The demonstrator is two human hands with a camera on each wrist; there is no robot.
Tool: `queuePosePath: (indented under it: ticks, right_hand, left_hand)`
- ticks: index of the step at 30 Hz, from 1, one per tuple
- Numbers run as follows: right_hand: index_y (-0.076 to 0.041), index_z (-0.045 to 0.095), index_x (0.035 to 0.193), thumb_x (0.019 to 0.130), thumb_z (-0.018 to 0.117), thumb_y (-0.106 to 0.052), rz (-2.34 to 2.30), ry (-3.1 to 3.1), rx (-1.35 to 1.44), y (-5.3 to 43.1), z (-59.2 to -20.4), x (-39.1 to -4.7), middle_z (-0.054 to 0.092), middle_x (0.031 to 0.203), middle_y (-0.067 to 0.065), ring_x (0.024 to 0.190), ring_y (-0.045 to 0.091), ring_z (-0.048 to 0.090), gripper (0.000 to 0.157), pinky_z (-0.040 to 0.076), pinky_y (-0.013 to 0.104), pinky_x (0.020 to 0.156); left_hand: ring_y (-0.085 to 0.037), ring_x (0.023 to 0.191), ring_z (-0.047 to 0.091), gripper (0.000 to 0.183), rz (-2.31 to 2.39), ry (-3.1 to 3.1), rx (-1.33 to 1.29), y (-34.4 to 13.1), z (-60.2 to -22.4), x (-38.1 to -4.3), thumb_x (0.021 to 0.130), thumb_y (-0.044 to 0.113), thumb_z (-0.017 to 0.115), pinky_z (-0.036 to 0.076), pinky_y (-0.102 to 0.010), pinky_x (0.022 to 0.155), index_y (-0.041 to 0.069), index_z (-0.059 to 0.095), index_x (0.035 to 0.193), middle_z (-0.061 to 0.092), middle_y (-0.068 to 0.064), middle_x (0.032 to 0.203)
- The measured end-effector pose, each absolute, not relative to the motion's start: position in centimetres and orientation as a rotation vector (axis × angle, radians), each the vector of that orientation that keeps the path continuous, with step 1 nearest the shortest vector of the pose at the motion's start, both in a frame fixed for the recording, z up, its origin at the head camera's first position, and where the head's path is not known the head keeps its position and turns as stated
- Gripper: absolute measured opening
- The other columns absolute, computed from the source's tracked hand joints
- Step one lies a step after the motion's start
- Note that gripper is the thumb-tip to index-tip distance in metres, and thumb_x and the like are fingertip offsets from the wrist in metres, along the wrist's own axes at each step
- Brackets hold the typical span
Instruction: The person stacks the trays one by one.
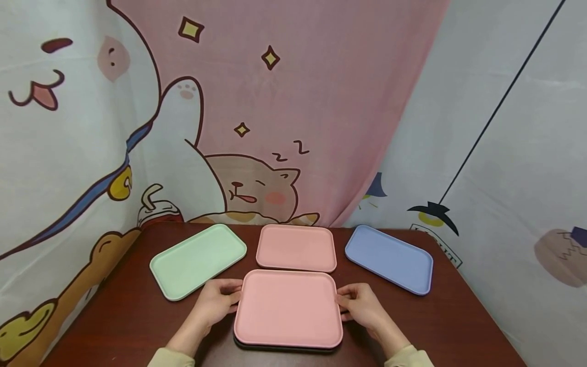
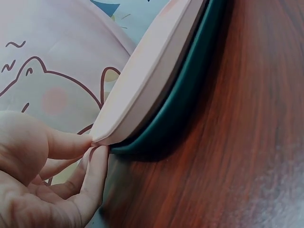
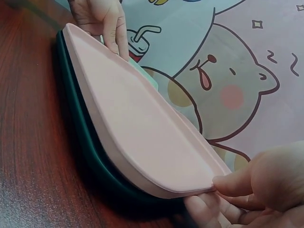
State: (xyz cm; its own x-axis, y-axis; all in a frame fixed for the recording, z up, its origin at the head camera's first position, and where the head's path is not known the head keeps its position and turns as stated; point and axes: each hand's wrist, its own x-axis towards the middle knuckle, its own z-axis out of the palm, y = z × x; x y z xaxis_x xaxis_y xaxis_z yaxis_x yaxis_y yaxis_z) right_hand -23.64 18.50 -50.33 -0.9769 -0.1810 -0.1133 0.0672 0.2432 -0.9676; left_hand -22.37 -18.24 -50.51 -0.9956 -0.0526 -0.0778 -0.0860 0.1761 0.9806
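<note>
Step in hand, by the look of it: two-handed hold on near pink tray (image 1: 289, 311), above dark green tray (image 2: 194, 85) on tabletop (image 1: 458, 326); contact between them unclear. Left hand (image 1: 215, 303) at 9 o'clock, right hand (image 1: 364, 306) at 3; fingers nearly closed, pinching its edges. Green tray (image 1: 198, 262) at 10, far pink tray (image 1: 296, 248) at 12, blue tray (image 1: 390, 261) at 2. Next move probably calls for level, matched effort.
</note>
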Motion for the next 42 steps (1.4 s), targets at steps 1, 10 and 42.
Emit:
queuePosePath:
  ticks: [1,10,42]
  right_hand:
    - [0.022,0.062,0.115,0.101,0.063,0.004,-1.813,2.306,-0.106,18.5,-50.3,-23.6,0.069,0.091,0.013,0.078,0.023,0.071,0.023,0.064,0.039,0.063]
    - [0.022,0.06,0.116,0.1,0.064,0.005,-1.805,2.284,-0.089,18.6,-50.1,-23.5,0.07,0.093,0.014,0.078,0.024,0.072,0.024,0.065,0.043,0.066]
    - [0.02,0.062,0.119,0.099,0.069,-0.002,-1.799,2.327,0.024,20.3,-48.6,-25.3,0.069,0.103,0.022,0.085,0.03,0.072,0.03,0.065,0.044,0.068]
  left_hand:
    - [-0.028,0.09,0.073,0.027,1.992,2.392,-0.147,-18.3,-50.5,-22.4,0.096,-0.01,0.066,0.065,-0.044,0.074,-0.014,0.07,0.123,0.07,-0.019,0.108]
    - [-0.027,0.089,0.073,0.027,1.983,2.394,-0.148,-18.3,-50.6,-22.5,0.095,-0.01,0.068,0.065,-0.043,0.074,-0.012,0.071,0.122,0.07,-0.018,0.107]
    - [-0.034,0.103,0.072,0.036,1.934,2.356,-0.155,-19.1,-48.5,-24.4,0.1,0.0,0.068,0.064,-0.05,0.081,-0.014,0.062,0.133,0.069,-0.022,0.116]
